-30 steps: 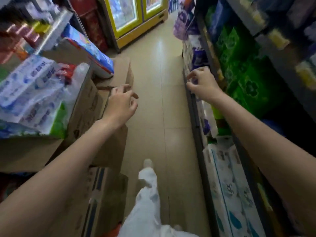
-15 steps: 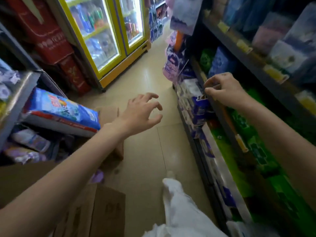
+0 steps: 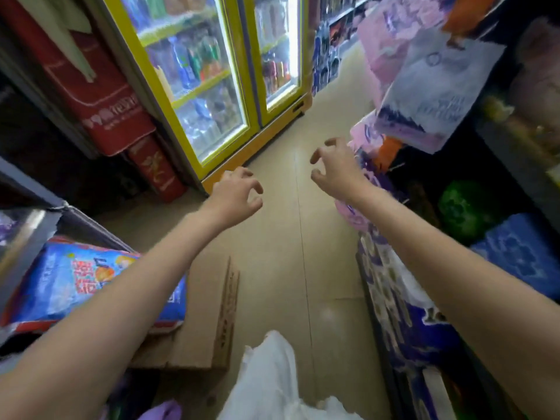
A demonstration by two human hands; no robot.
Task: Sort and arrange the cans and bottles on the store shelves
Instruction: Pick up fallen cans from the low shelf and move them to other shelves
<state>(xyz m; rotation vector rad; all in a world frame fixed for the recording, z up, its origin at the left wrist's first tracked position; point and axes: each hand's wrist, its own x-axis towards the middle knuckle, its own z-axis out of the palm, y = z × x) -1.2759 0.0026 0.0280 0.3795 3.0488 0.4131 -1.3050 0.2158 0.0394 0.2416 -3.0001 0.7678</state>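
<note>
We stood in a narrow shop aisle with both arms stretched out in front of us. Our left hand (image 3: 235,195) hung in the air over the tan floor (image 3: 278,244). Its fingers were loosely curled like a claw and it held nothing. Our right hand (image 3: 336,169) was just the same, fingers bent and apart, with nothing in them. It was close to the purple and pink packs (image 3: 391,286) on the shelf at our right, but we could not tell if it touched them.

The bottles (image 3: 194,60) and cans (image 3: 275,72) were ahead of us, standing in rows inside the big yellow fridge (image 3: 169,95) with glass doors. They were well apart from both hands, and the doors looked closed.

On our left, a blue bag (image 3: 66,280) lay on a brown cardboard box (image 3: 209,322). Red boxes (image 3: 100,95) stood beside the fridge. Low down we saw our white trouser leg (image 3: 266,374). The picture was a bit blurry.
</note>
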